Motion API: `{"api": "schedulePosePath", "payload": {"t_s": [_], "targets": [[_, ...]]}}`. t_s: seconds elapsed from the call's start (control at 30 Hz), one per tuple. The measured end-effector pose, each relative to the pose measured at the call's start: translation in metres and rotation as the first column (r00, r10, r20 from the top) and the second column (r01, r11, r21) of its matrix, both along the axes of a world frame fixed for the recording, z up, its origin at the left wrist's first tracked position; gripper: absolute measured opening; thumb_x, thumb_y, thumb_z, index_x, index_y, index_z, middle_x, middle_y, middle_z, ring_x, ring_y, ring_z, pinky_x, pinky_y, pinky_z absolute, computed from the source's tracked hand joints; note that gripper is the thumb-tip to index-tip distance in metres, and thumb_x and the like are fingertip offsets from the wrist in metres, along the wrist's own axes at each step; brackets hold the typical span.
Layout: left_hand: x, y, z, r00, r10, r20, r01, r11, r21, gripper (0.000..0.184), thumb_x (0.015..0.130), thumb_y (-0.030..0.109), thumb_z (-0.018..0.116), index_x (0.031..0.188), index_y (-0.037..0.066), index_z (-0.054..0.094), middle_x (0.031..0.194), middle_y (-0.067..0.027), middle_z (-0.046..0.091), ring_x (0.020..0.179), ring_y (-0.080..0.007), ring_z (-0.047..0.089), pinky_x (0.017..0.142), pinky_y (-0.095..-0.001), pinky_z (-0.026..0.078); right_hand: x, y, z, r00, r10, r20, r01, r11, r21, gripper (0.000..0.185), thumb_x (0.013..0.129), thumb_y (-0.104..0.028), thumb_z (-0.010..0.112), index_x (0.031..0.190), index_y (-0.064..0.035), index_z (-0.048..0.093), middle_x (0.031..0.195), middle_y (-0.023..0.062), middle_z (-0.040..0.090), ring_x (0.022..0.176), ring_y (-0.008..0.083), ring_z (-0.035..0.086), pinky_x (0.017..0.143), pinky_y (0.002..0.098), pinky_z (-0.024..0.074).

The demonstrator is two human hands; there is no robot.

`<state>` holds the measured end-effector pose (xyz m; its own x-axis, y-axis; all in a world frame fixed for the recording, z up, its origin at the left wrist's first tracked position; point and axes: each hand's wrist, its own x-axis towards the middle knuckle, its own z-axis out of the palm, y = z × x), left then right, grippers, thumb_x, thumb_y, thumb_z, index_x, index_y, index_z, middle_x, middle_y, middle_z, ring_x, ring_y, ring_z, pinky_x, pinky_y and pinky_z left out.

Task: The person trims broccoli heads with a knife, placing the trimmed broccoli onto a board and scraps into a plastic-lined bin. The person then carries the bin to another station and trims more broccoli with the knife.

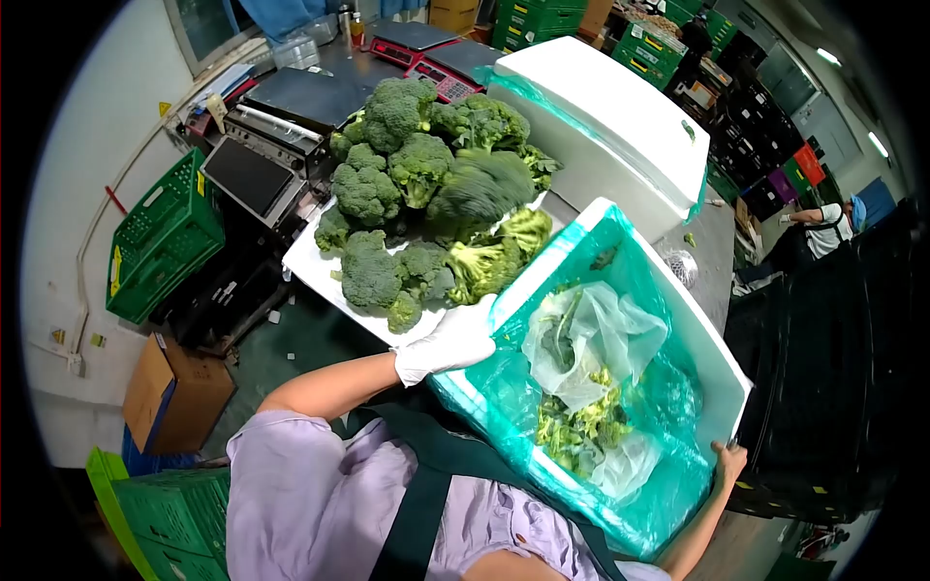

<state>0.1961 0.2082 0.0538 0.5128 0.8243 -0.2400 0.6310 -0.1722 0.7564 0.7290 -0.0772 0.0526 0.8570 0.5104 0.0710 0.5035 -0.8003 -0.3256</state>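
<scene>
A white foam box lined with green plastic film is tilted in front of my body. My left hand, in a white glove, is closed on its left rim. On the lower right edge, my bare right hand grips the box. Inside lie crumpled clear plastic bags and loose yellowish broccoli pieces. Past the left hand, several broccoli heads are heaped on a white surface. One broccoli head in the heap is smeared by motion.
A closed white foam box stands on the metal table behind. Red scales and a machine are at the back left. Green crates and a cardboard box stand left. Another person is at far right, beyond dark crates.
</scene>
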Motion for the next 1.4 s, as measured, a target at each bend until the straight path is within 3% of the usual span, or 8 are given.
{"api": "schedulePosePath", "payload": {"t_s": [0.3, 0.7, 0.93, 1.03, 1.1, 1.23, 1.3, 1.4], "targets": [[0.01, 0.008, -0.016, 0.991, -0.124, -0.042, 0.124, 0.992, 0.016, 0.06, 0.07, 0.014, 0.054, 0.127, 0.008, 0.037, 0.091, -0.0234, 0.062, 0.083, -0.0417, 0.06, 0.073, -0.0448, 0.048, -0.03, -0.072, -0.011, 0.991, -0.13, 0.013, 0.13, 0.991, 0.029, 0.036, 0.054, -0.022, 0.074, 0.064, 0.0062, 0.054, 0.056, 0.0066, 0.052, 0.054, 0.0154, 0.047, 0.055, 0.0359, 0.0415], [0.038, 0.07, -0.014, 0.951, -0.309, -0.028, 0.308, 0.951, -0.042, 0.064, 0.069, 0.039, 0.067, 0.118, 0.006, 0.045, 0.104, -0.0195, 0.061, 0.094, -0.0349, 0.06, 0.082, -0.0418, 0.047, -0.06, -0.073, -0.02, 0.981, -0.181, 0.067, 0.189, 0.974, -0.126, 0.044, 0.057, -0.033, 0.077, 0.075, 0.0045, 0.063, 0.064, 0.0189, 0.061, 0.061, 0.0314, 0.061, 0.061, 0.0415, 0.0469], [0.046, 0.078, -0.031, 0.929, -0.331, -0.168, 0.334, 0.943, -0.012, 0.062, 0.068, 0.031, 0.07, 0.119, 0.005, 0.047, 0.099, -0.0203, 0.063, 0.091, -0.0344, 0.062, 0.08, -0.0405, 0.048, -0.077, -0.057, -0.022, 0.952, -0.306, -0.032, 0.297, 0.942, -0.153, 0.042, 0.061, -0.037, 0.071, 0.08, 0.0, 0.065, 0.072, 0.0189, 0.064, 0.071, 0.0346, 0.064, 0.065, 0.0431, 0.0485], [0.035, 0.104, -0.026, 0.893, -0.365, 0.263, 0.429, 0.867, -0.253, 0.053, 0.076, 0.027, 0.069, 0.119, 0.002, 0.051, 0.096, -0.0082, 0.066, 0.082, -0.0214, 0.063, 0.074, -0.0327, 0.05, -0.081, -0.052, -0.025, 0.94, -0.34, -0.031, 0.333, 0.933, -0.139, 0.038, 0.063, -0.035, 0.07, 0.081, -0.002, 0.066, 0.072, 0.0172, 0.065, 0.071, 0.0323, 0.065, 0.066, 0.0417, 0.0488], [0.02, 0.129, -0.011, 0.914, 0.014, 0.404, 0.264, 0.737, -0.623, 0.042, 0.083, 0.022, 0.063, 0.118, 0.001, 0.053, 0.095, -0.0049, 0.066, 0.074, -0.0121, 0.06, 0.066, -0.0253, 0.049, -0.081, -0.055, -0.029, 0.937, -0.343, -0.062, 0.339, 0.938, -0.068, 0.037, 0.064, -0.036, 0.07, 0.081, -0.0028, 0.066, 0.072, 0.016, 0.065, 0.072, 0.0312, 0.065, 0.067, 0.0411, 0.0489], [-0.02, 0.145, -0.039, 0.781, 0.139, 0.609, 0.371, 0.68, -0.632, 0.037, 0.086, 0.023, 0.06, 0.114, -0.001, 0.054, 0.09, -0.0083, 0.065, 0.064, -0.0098, 0.058, 0.051, -0.0176, 0.044, -0.084, -0.054, -0.028, 0.938, -0.341, -0.069, 0.337, 0.94, -0.059, 0.038, 0.063, -0.037, 0.069, 0.079, -0.0026, 0.066, 0.07, 0.015, 0.064, 0.069, 0.0311, 0.064, 0.066, 0.0414, 0.0483], [-0.01, 0.127, -0.038, 0.879, 0.29, 0.379, 0.027, 0.763, -0.646, 0.03, 0.089, 0.022, 0.056, 0.11, 0.001, 0.056, 0.084, -0.0055, 0.064, 0.062, -0.0091, 0.057, 0.054, -0.0186, 0.045, -0.081, -0.056, -0.031, 0.948, -0.307, -0.089, 0.304, 0.952, -0.047, 0.038, 0.063, -0.037, 0.068, 0.079, -0.0025, 0.065, 0.07, 0.0166, 0.064, 0.07, 0.0322, 0.064, 0.065, 0.0416, 0.0483], [-0.024, 0.126, -0.104, 0.998, -0.027, 0.049, 0.051, 0.803, -0.594, 0.032, 0.094, 0.027, 0.051, 0.113, 0.002, 0.057, 0.089, -0.0035, 0.064, 0.071, -0.0086, 0.056, 0.062, -0.0216, 0.047, -0.079, -0.057, -0.033, 0.954, -0.293, -0.063, 0.29, 0.956, -0.052, 0.04, 0.063, -0.038, 0.068, 0.08, -0.002, 0.065, 0.071, 0.0172, 0.064, 0.071, 0.0336, 0.064, 0.065, 0.0419, 0.0484]]}}
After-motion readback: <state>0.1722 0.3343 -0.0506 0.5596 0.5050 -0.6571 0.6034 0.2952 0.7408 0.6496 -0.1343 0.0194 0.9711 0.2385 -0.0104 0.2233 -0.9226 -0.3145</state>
